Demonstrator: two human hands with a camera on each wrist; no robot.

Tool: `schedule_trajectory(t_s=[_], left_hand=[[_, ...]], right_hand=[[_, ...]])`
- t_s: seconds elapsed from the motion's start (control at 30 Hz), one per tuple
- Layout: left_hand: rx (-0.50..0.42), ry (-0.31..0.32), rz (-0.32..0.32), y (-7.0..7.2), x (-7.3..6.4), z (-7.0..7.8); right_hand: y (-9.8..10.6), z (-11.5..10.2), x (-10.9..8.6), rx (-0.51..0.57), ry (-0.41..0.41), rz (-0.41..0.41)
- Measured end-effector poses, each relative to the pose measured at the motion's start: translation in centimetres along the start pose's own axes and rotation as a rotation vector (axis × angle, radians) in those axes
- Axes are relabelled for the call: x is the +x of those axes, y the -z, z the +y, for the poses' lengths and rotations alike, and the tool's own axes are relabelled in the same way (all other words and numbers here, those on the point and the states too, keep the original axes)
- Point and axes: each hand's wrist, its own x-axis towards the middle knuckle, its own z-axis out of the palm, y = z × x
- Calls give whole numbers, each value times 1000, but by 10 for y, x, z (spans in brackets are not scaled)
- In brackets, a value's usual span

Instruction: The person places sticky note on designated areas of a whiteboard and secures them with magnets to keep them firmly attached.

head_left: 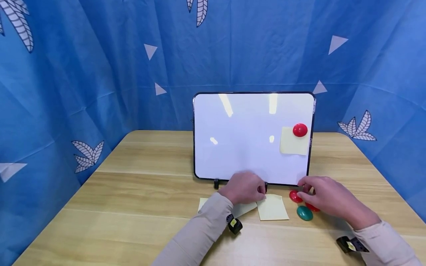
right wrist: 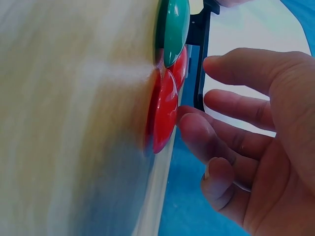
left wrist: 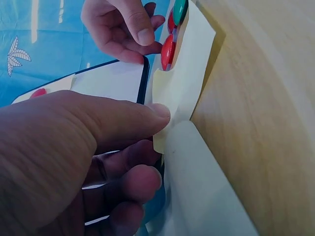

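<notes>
My left hand (head_left: pixel 244 187) pinches the top edge of a pale yellow sticky note (head_left: pixel 273 208) between thumb and finger, in front of the whiteboard. In the left wrist view the thumb presses on the face of that paper (left wrist: pixel 184 83). Another pale note (head_left: pixel 244 209) lies partly under the left forearm. My right hand (head_left: pixel 332 197) hovers over the magnets with loosely bent fingers and nothing between them. Below it are a green oval magnet (head_left: pixel 304 213), a red one (head_left: pixel 294 196) and a second red one (right wrist: pixel 166 113), partly covered in the head view.
A black-framed whiteboard (head_left: pixel 239 136) stands on small black feet (head_left: pixel 216 184) on the wooden table (head_left: pixel 143 195). A red magnet (head_left: pixel 300 130) holds a yellow note (head_left: pixel 293 145) on its right side. Blue patterned curtain (head_left: pixel 110 66) encloses the back and sides.
</notes>
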Motion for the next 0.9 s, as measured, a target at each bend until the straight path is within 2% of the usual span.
schedule_trajectory(t_s=[0.23, 0.67, 0.9], left_hand=[[-25, -7, -7, 0, 0, -1], [-82, -28, -65, 5, 0, -5], [-137, -36, -54, 2, 0, -9]], right_hand=[[0, 0, -1, -5, 0, -22], [-1, 2, 0, -27, -7, -59], [-1, 2, 1, -17, -7, -67]])
